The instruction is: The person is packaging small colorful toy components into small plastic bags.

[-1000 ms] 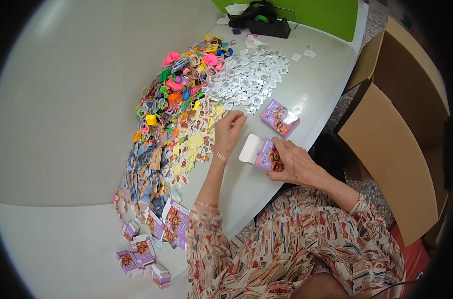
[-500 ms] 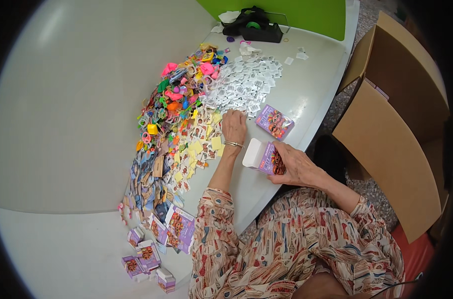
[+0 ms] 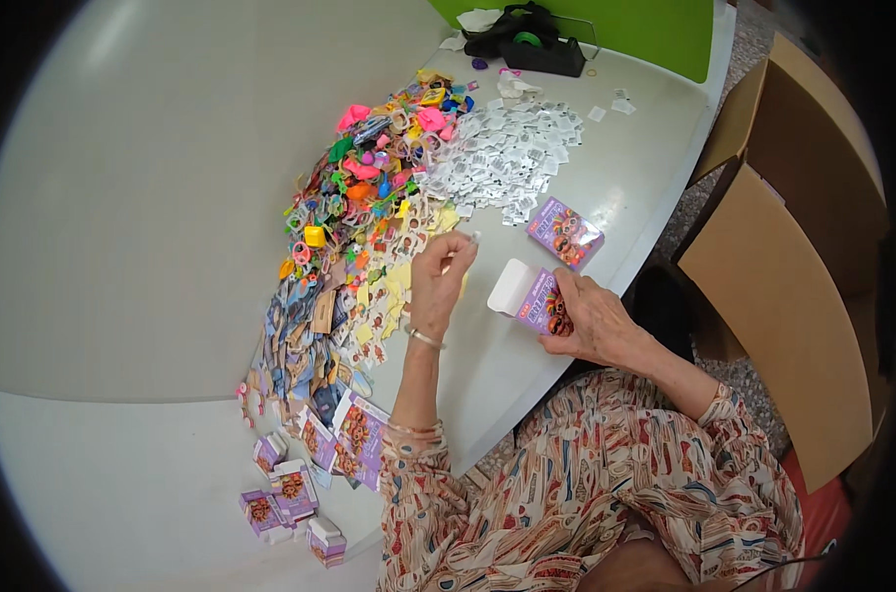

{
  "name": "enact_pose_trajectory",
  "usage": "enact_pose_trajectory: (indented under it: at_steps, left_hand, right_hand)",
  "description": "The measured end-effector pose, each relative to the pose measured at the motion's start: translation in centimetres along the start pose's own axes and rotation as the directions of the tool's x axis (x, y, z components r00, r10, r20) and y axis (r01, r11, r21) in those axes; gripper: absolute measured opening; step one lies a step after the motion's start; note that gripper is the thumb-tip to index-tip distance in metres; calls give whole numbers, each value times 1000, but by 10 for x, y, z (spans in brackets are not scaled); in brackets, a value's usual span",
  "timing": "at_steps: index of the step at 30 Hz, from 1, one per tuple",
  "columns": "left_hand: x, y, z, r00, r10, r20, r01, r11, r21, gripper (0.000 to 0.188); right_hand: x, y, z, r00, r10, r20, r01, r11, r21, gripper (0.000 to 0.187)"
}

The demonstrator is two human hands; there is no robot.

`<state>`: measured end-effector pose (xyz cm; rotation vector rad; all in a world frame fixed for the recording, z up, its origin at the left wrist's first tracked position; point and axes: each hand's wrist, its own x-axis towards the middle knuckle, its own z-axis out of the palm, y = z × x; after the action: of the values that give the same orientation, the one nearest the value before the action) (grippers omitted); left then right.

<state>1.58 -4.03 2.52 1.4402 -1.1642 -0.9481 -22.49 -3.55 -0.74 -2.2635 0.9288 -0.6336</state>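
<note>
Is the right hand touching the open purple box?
Touching. The head view shows the right hand gripping the purple box along its right side.

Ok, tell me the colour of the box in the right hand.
The box is mostly purple, its flap white; best seen in the head view.

Your head cam looked steeply down from above your patterned clothes (image 3: pixel 596 464), wide fisheye, w/ your L hand (image 3: pixel 436 291) & R hand (image 3: pixel 596 321) fairly near, mid-frame. It took in the tabletop (image 3: pixel 640 133) out to the green panel (image 3: pixel 655 37) up top, plus the carton (image 3: pixel 778 331) at right. Edge detail was prob. too bent to trust.
</note>
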Motion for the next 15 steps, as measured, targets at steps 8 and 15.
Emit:
enact_pose_trajectory:
  at_steps: [8, 15]
  left_hand:
    - [69, -79, 47, 788, 601, 136, -459, 427, 779, 7]
    - [68, -83, 52, 909, 416, -20, -300, 688, 661, 7]
  right_hand:
    - [-6, -4, -17, 997, 81, 5, -80, 996, -44, 82]
    - [-11, 5, -20, 996, 88, -16, -89, 996, -32, 82]
